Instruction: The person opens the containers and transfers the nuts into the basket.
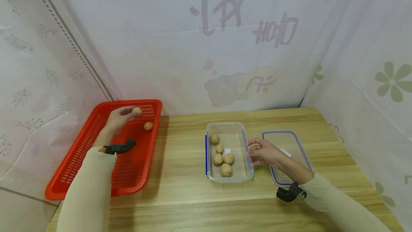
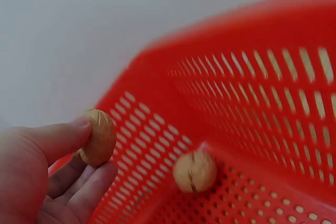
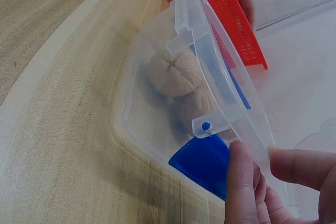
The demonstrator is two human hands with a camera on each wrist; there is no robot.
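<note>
Fingers of the left hand (image 2: 31, 182) pinch a ridged walnut (image 2: 97, 137) over the perforated red basket (image 2: 252, 93); right hand (image 1: 265, 152), relaxed, touches the clear box (image 1: 248, 167).

A light wooden counter (image 1: 186, 196) with lengthwise grain carries everything; at its left end sits a red slotted basket (image 1: 80, 153), its near left corner hanging past the counter's edge; near the middle stands a clear plastic container (image 1: 243, 160) with blue clips, set lengthwise away from the viewer; just beside it on the right lies a clear lid (image 1: 302, 148) with a blue rim, flat on the wood.
</note>
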